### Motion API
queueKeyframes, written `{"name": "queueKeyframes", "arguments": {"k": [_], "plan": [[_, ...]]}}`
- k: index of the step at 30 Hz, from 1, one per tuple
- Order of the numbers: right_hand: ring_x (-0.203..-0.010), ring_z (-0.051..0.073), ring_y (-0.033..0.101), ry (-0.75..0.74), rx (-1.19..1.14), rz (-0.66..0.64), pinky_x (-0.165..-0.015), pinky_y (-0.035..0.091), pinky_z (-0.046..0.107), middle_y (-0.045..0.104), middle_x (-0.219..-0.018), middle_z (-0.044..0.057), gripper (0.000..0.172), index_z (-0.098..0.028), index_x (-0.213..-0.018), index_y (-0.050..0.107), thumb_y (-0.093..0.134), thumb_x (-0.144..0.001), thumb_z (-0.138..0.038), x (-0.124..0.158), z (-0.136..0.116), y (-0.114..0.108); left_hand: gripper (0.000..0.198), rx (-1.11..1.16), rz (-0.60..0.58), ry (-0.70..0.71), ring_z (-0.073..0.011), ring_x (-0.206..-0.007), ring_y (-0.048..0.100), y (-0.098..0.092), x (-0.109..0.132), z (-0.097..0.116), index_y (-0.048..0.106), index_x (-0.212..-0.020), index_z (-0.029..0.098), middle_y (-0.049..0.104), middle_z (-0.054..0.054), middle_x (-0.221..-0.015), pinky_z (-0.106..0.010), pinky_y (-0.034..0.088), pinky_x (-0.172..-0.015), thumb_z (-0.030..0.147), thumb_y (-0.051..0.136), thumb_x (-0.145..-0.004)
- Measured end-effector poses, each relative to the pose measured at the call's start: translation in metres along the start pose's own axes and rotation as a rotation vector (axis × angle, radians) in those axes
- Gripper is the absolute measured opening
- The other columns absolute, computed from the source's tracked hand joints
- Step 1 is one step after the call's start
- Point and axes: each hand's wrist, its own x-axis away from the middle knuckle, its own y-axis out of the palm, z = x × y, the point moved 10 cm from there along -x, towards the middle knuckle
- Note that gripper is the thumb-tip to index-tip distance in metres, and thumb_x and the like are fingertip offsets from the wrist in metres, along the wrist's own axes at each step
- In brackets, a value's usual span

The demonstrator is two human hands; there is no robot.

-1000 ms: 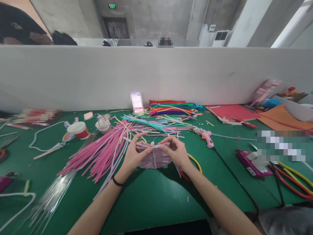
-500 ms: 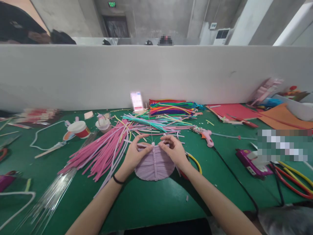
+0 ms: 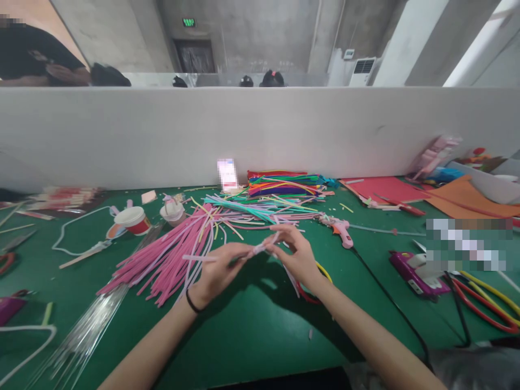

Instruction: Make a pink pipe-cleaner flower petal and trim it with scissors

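My left hand (image 3: 215,273) and my right hand (image 3: 296,254) are held together above the green table (image 3: 252,330), both closed on a lilac pipe-cleaner piece (image 3: 260,249). The piece is tipped edge-on, so only a thin pale strip shows between my fingers, with a loose end poking left. A black band circles my left wrist. A fan of pink pipe cleaners (image 3: 162,260) lies just left of my hands.
Mixed coloured pipe cleaners (image 3: 280,184) pile up behind my hands. A pink glue gun (image 3: 339,230) lies right, its black cord running toward me. Two paper cups (image 3: 132,219) stand left. Red and orange sheets (image 3: 390,187) lie back right. A white partition (image 3: 260,130) backs the table.
The lilac piece, seen flat as a half-round fan before, is now turned edge-on. My hands have risen slightly and drawn closer together around it.
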Motion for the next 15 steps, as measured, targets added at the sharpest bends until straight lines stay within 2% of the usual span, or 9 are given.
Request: {"name": "queueKeyframes", "arguments": {"k": [1, 5, 6, 7, 9, 11, 13, 15], "plan": [[-0.089, 0.019, 0.069, 0.051, 0.010, -0.046, -0.087, 0.054, 0.035, 0.072, -0.092, 0.002, 0.032, -0.025, -0.113, 0.056, 0.067, -0.084, -0.030, 0.010, 0.008, 0.000, 0.015, 0.000, -0.121, -0.015, -0.0207, -0.088, 0.070, 0.012, 0.008, -0.004, 0.074, -0.093, 0.028, 0.076, -0.005, -0.092, -0.031, 0.051, -0.084, 0.022, 0.067, -0.081], [-0.095, 0.019, 0.069, 0.162, 0.167, -0.330, -0.089, 0.054, 0.036, 0.072, -0.101, 0.002, 0.032, -0.027, -0.115, 0.060, 0.066, -0.084, -0.025, 0.060, 0.025, 0.005, 0.029, -0.001, -0.457, 0.005, -0.0196, -0.097, 0.068, 0.045, 0.050, -0.005, 0.071, -0.109, 0.033, 0.075, -0.003, -0.105, -0.030, 0.050, -0.090, 0.020, 0.053, -0.090], [-0.100, 0.020, 0.067, 0.154, 0.232, -0.421, -0.091, 0.053, 0.038, 0.071, -0.107, 0.003, 0.038, -0.028, -0.121, 0.058, 0.064, -0.084, -0.021, 0.072, 0.025, 0.007, 0.033, 0.000, -0.558, 0.028, -0.0203, -0.104, 0.066, 0.054, 0.062, -0.002, 0.068, -0.116, 0.033, 0.072, -0.003, -0.112, -0.031, 0.048, -0.095, 0.019, 0.053, -0.091], [-0.106, 0.022, 0.065, 0.126, 0.299, -0.513, -0.095, 0.052, 0.040, 0.069, -0.114, 0.005, 0.045, -0.028, -0.127, 0.055, 0.062, -0.084, -0.017, 0.084, 0.022, 0.011, 0.037, -0.003, -0.612, 0.058, -0.0213, -0.110, 0.064, 0.058, 0.072, 0.003, 0.065, -0.122, 0.034, 0.070, -0.004, -0.119, -0.033, 0.045, -0.100, 0.019, 0.054, -0.090], [-0.119, 0.025, 0.058, 0.052, 0.399, -0.645, -0.101, 0.048, 0.043, 0.063, -0.127, 0.008, 0.059, -0.028, -0.137, 0.047, 0.058, -0.082, -0.011, 0.101, 0.015, 0.016, 0.045, -0.030, -0.666, 0.109, -0.0252, -0.123, 0.056, 0.058, 0.084, 0.011, 0.058, -0.130, 0.033, 0.062, -0.007, -0.132, -0.039, 0.039, -0.108, 0.023, 0.062, -0.087], [-0.125, 0.026, 0.053, 0.005, 0.460, -0.690, -0.105, 0.045, 0.045, 0.058, -0.134, 0.009, 0.065, -0.027, -0.143, 0.041, 0.056, -0.082, -0.010, 0.107, 0.011, 0.017, 0.058, -0.107, -0.698, 0.119, -0.0297, -0.132, 0.046, 0.054, 0.092, 0.012, 0.052, -0.136, 0.033, 0.050, -0.010, -0.144, -0.045, 0.035, -0.111, 0.033, 0.070, -0.081], [-0.124, 0.025, 0.054, 0.012, 0.491, -0.683, -0.104, 0.045, 0.044, 0.059, -0.132, 0.009, 0.059, -0.026, -0.142, 0.042, 0.054, -0.086, -0.013, 0.106, 0.012, 0.018, 0.071, -0.205, -0.742, 0.120, -0.0329, -0.137, 0.039, 0.048, 0.097, 0.010, 0.049, -0.139, 0.033, 0.042, -0.010, -0.150, -0.048, 0.034, -0.111, 0.046, 0.074, -0.074], [-0.118, 0.023, 0.058, 0.037, 0.506, -0.659, -0.100, 0.048, 0.040, 0.064, -0.125, 0.008, 0.045, -0.024, -0.136, 0.050, 0.051, -0.091, -0.018, 0.101, 0.018, 0.020, 0.065, -0.303, -0.746, 0.117, -0.0308, -0.137, 0.039, 0.041, 0.099, 0.005, 0.048, -0.139, 0.033, 0.042, -0.008, -0.150, -0.047, 0.035, -0.111, 0.046, 0.069, -0.079]]}}
